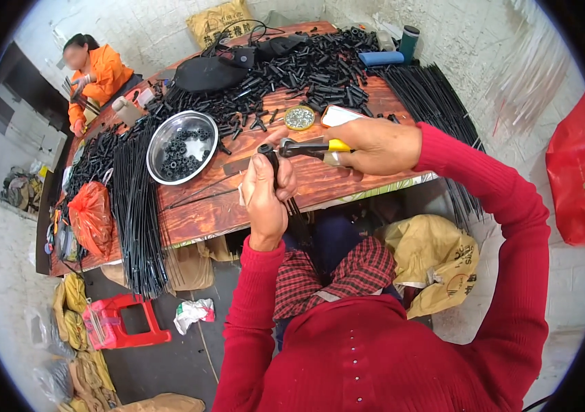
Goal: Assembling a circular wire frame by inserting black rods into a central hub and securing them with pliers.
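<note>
My left hand (266, 196) is closed around a black tubular part (265, 150) with a ringed top, held upright over the table's near edge. Thin black rods (298, 223) run down below this hand toward my lap; whether they join the part is hidden by my fingers. In my right hand (383, 145) are pliers (314, 146) with yellow-and-black handles and a rounded metal head. Their head is right beside the top of the black part; I cannot tell if they touch. Just beyond my hands sits a round yellow tub (299, 117) of small silvery pieces.
A steel bowl (154, 156) of black rings stands left on the wooden table (217, 206). Black rod bundles lie left (134, 213) and right (436, 103). Heaped black parts (320, 72) cover the back. A person in orange (103, 75) works far left. A red stool (134, 323) stands below.
</note>
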A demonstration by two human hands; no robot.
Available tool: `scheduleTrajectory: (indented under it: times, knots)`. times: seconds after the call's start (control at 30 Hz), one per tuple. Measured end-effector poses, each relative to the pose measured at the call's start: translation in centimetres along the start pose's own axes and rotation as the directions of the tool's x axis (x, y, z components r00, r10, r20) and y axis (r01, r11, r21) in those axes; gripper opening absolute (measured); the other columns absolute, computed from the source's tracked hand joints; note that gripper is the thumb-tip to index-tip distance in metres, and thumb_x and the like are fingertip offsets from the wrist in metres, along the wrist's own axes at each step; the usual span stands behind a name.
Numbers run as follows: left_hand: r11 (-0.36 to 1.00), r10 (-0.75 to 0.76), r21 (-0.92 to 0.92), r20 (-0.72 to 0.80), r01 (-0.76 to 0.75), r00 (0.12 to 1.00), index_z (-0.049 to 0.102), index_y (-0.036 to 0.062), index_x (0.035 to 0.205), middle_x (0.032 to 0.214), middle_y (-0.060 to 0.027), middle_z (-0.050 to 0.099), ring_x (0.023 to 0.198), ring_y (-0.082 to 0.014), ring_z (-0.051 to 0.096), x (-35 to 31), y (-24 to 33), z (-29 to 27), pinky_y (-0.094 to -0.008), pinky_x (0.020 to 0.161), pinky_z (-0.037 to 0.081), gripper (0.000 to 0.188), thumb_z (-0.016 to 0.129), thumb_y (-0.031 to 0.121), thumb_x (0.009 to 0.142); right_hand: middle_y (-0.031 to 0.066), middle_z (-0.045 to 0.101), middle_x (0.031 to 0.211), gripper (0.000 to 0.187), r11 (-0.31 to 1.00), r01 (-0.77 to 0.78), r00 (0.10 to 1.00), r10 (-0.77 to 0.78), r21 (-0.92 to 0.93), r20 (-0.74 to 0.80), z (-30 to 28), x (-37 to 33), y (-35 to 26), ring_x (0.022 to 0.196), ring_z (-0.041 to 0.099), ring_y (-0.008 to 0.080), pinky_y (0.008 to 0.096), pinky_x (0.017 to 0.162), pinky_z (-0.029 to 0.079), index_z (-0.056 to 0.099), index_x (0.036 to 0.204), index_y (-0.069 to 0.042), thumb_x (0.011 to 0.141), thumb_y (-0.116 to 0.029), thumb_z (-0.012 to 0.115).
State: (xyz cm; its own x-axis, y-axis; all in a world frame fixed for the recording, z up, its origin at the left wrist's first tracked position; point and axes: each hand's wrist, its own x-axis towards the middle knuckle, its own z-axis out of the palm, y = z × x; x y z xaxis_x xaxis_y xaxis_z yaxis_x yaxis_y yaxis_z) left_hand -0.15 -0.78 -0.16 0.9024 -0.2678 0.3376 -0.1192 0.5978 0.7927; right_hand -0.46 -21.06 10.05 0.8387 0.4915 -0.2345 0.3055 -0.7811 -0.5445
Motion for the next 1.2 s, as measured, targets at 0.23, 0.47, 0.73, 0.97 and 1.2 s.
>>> scheduleTrajectory:
  times: [0.23, 0.47, 0.73, 0.97, 1.2]
  knots:
    - [0.999, -0.028, -0.039, 0.036, 0.029, 0.999, 0.051, -0.0014, 0.127, 0.069, 0.003, 0.036, 0.056, -0.0045, 0.03, -0.7, 0.1, -0.2, -0.0191, 0.051, 0.026, 0.049, 0.039, 0.041, 0.106, 0.0167, 0.064, 0.072, 0.021, 0.933, 0.102, 0.991, -0.126, -0.346, -0.049, -1.7, -1.3, -2.1, 0.069, 0.066, 0.0384, 0.0488, 0.064, 0.049, 0.059, 0.101, -0.005, 0.094, -0.025, 0.061]
    - [0.997, 0.055, 0.055, 0.03, -0.057, 0.998, 0.051, -0.0004, 0.12, 0.064, 0.0035, 0.034, 0.053, -0.0044, 0.028, -1.3, -0.4, 0.8, -0.0206, 0.047, 0.025, 0.044, 0.037, 0.039, 0.107, 0.0207, 0.066, 0.078, 0.027, 0.92, 0.063, 0.996, -0.085, -0.387, -0.04, -1.7, -2.4, -2.5, 0.079, 0.066, 0.0401, 0.0493, 0.069, 0.05, 0.062, 0.11, -0.004, 0.091, -0.023, 0.063]
    - [0.99, 0.082, 0.111, 0.03, -0.084, 0.996, 0.05, 0.0017, 0.125, 0.063, 0.0046, 0.031, 0.052, -0.004, 0.027, -0.6, 0.0, 0.7, -0.0202, 0.047, 0.022, 0.045, 0.037, 0.041, 0.107, 0.0173, 0.066, 0.077, 0.028, 0.89, 0.141, 0.967, -0.217, -0.434, -0.131, -0.5, -1.7, -1.2, 0.074, 0.068, 0.0335, 0.0437, 0.066, 0.051, 0.06, 0.116, -0.002, 0.092, -0.018, 0.06]
    - [0.967, 0.007, 0.254, -0.086, 0.015, 0.996, 0.044, 0.0017, 0.135, 0.074, -0.0003, 0.052, 0.058, -0.0064, 0.045, -4.5, -2.8, -1.4, -0.0219, 0.052, 0.038, 0.039, 0.045, 0.026, 0.105, -0.0014, 0.055, 0.065, 0.019, 0.862, -0.085, 0.996, 0.07, 0.5, 0.048, 4.6, -0.2, 4.6, 0.053, 0.054, 0.0073, 0.0247, 0.048, 0.043, 0.057, 0.093, -0.003, 0.101, -0.021, 0.053]
    - [0.82, -0.195, 0.524, -0.123, 0.231, 0.973, 0.043, 0.0028, 0.134, 0.085, -0.0055, 0.057, 0.081, -0.0173, 0.059, -17.5, -12.2, -5.1, -0.0337, 0.077, 0.049, 0.041, 0.055, 0.022, 0.1, 0.0159, 0.066, 0.077, 0.023, 0.958, -0.054, 0.974, -0.011, -0.283, -0.224, 11.4, 1.4, 12.3, 0.07, 0.065, 0.035, 0.0465, 0.065, 0.049, 0.064, 0.096, -0.004, 0.087, -0.025, 0.068]
